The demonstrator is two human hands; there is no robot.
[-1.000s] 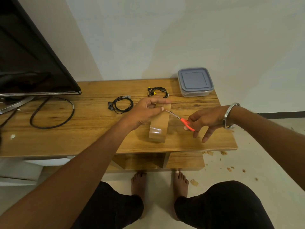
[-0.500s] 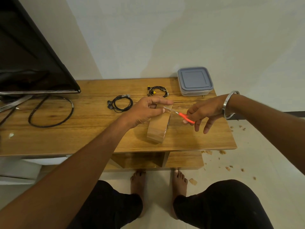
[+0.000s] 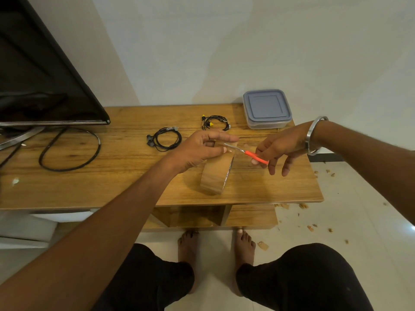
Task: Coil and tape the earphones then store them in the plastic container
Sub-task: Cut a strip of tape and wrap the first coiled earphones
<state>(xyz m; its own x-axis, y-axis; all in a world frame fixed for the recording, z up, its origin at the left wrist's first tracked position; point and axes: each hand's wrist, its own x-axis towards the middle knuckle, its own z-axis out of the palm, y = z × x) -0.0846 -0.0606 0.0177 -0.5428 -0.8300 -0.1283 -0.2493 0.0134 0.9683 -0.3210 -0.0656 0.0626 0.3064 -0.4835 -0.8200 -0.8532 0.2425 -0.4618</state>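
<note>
The long wooden desk point(image 3: 125, 182) carries everything; at its far right corner sits the square clear plastic container with a grey lid point(image 3: 266, 108), closed; the brown roll of packing tape point(image 3: 215, 173) stands on edge near the front edge, the left hand point(image 3: 199, 149) pinching its free strip, the right hand point(image 3: 278, 149) curled on small orange-handled scissors point(image 3: 247, 152); two coiled black earphones lie toward the back edge, one plain point(image 3: 167, 139), one with yellow tips point(image 3: 215, 122); light and limp, probably springy, best pinched across the whole coil.
</note>
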